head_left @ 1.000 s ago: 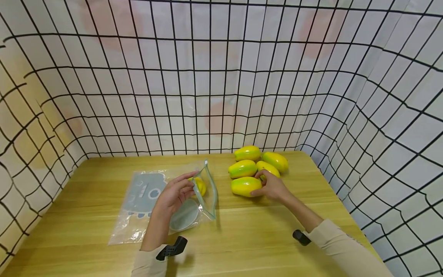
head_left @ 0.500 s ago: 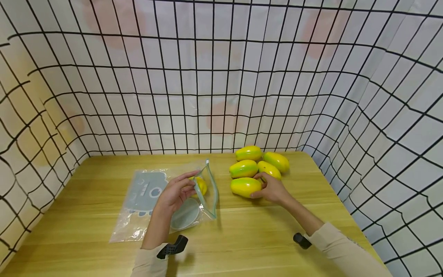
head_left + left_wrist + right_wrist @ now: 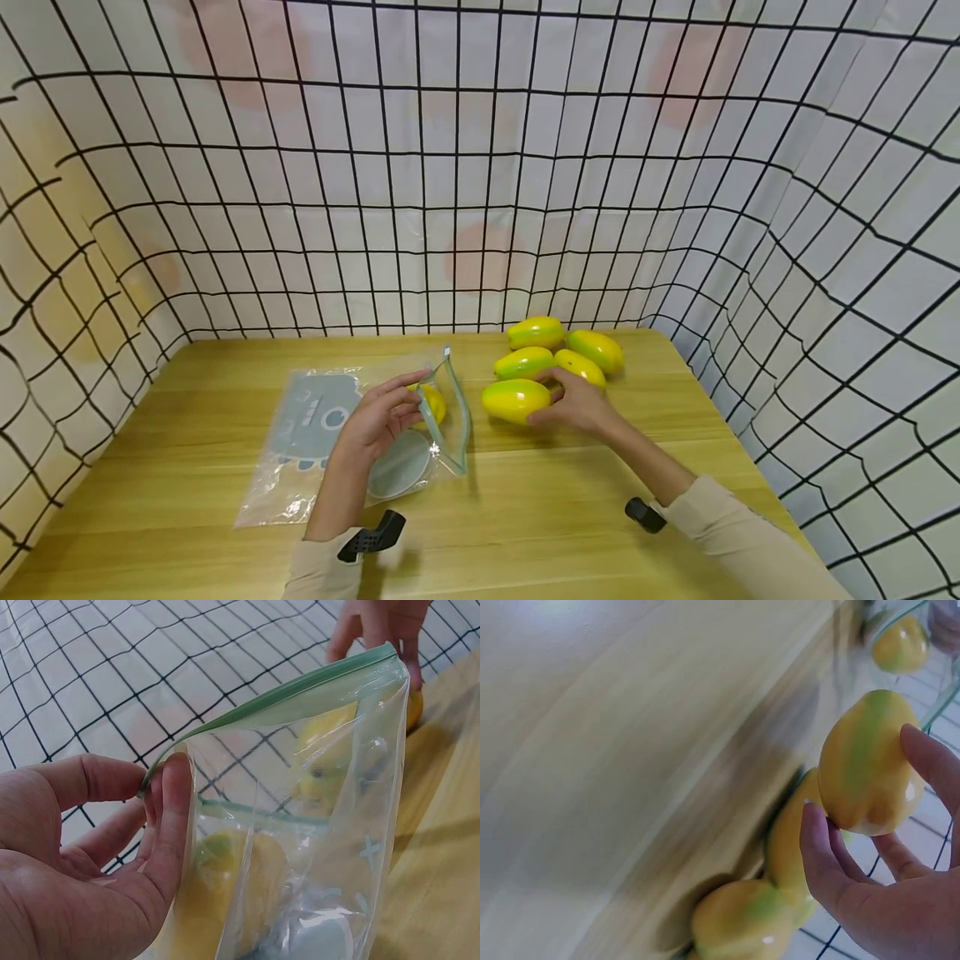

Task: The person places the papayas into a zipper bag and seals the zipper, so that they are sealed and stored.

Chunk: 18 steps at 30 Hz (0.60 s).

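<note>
Beside a gaping zip bag [image 3: 307, 417], one yellow fruit [image 3: 512, 402] in your right hand [image 3: 577, 404]

Take that fruit as the centre of a clock laid on the table [image 3: 525, 517], twelve toward the black mesh [image 3: 465, 207]. Your right hand comes in from three o'clock and grips the near end of the fruit between thumb and fingers. That hold makes sense: the nine o'clock end is bare and faces the bag, with no fingers ahead of it. Whether the fruit touches the wood or hangs just above it, you cannot tell.

At nine o'clock, your left hand [image 3: 378, 421] pinches one side of the green zip rim [image 3: 285, 694]. The other side stands apart, so the pinch probably serves to hold the mouth wide, turned toward three. A second fruit [image 3: 438, 403] lies inside, just behind the mouth; its weight may help steady the thin plastic. The printed part of the bag lies flat on the wood, farther out toward nine.

Four more fruits [image 3: 523, 363] sit clustered between twelve and two, near your right hand and well apart from the bag, which seems to suit a short reach.
</note>
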Available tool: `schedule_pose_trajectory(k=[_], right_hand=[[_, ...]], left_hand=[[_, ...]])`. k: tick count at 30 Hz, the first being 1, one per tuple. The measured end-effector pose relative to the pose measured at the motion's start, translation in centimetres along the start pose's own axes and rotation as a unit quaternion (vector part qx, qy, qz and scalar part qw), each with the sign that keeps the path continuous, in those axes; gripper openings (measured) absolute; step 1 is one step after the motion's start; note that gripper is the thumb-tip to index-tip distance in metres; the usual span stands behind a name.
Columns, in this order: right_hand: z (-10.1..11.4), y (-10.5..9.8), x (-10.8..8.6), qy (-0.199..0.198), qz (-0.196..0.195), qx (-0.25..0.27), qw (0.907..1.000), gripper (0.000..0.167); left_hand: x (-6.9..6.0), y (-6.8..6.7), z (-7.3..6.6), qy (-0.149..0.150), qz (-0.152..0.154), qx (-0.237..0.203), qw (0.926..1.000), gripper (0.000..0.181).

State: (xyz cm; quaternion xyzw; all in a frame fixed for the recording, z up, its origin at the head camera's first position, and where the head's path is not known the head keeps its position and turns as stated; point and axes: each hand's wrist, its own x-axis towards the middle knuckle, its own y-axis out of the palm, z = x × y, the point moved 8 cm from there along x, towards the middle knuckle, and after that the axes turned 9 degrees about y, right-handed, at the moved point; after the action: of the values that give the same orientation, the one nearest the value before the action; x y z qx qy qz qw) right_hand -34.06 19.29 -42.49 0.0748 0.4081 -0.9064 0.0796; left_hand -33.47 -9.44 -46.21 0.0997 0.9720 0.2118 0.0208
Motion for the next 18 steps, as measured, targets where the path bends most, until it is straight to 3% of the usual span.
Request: schedule_pose_trajectory(k=[7, 18], right_hand=[[2.7, 1.1, -0.4, -0.022, 0.034, 0.024, 0.9989, 0.070], [5.4, 2.9, -0.7, -0.036, 0.065, 0.009, 0.9972, 0.069]], left_hand=[[0.1, 0.0, 0.1, -0.003, -0.002, 0.005, 1.0000, 0.051], [-0.1, 0.0, 0.1, -0.006, -0.004, 0.007, 1.0000, 0.049]])
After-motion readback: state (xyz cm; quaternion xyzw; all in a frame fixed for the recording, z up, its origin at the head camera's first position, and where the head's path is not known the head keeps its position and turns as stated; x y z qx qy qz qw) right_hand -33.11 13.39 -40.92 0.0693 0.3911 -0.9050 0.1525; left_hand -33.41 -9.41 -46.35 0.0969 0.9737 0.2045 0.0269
